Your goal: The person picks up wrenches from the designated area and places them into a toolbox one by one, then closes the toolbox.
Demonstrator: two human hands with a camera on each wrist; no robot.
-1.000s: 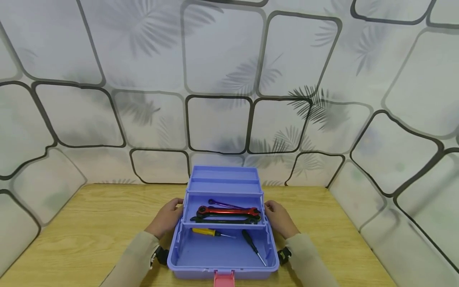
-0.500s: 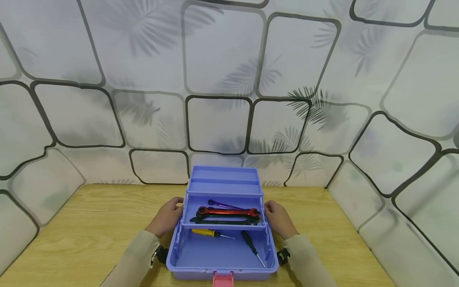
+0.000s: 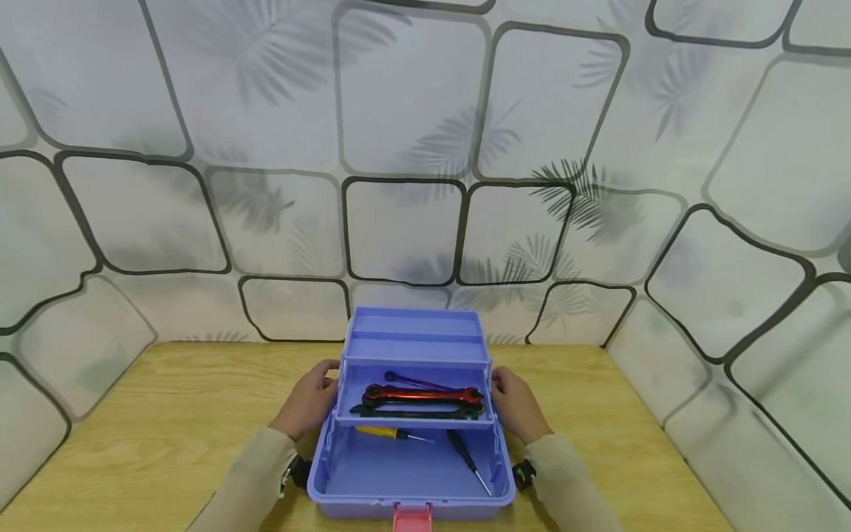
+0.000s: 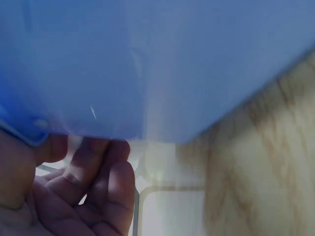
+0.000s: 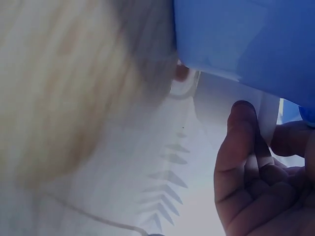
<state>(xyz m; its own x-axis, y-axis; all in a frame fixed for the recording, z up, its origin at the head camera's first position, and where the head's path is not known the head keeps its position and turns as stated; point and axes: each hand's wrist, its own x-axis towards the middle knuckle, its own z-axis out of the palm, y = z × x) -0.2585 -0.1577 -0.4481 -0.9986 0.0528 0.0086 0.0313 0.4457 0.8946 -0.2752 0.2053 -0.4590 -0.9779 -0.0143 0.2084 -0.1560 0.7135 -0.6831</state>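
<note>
A periwinkle-blue toolbox (image 3: 399,473) stands open on the table, its lid (image 3: 415,325) raised at the back. The raised tray (image 3: 355,375) carries a purple wrench (image 3: 420,382), a red wrench (image 3: 425,396) and dark wrenches (image 3: 412,414). Below lie a yellow-handled screwdriver (image 3: 379,431) and a black-handled screwdriver (image 3: 460,445). My left hand (image 3: 308,403) and right hand (image 3: 520,405) hold the lid and tray section from opposite sides. Both wrist views show curled fingers (image 4: 88,167) by the blue plastic; the box hides part of the contact.
A pink latch (image 3: 412,519) hangs at the toolbox's front. The wood-grain table (image 3: 199,414) extends to both sides. Patterned walls (image 3: 405,229) rise behind the toolbox and at left and right.
The lid and tray have shifted very slightly down and toward me, with both hands still at their sides. The tools keep their places.
</note>
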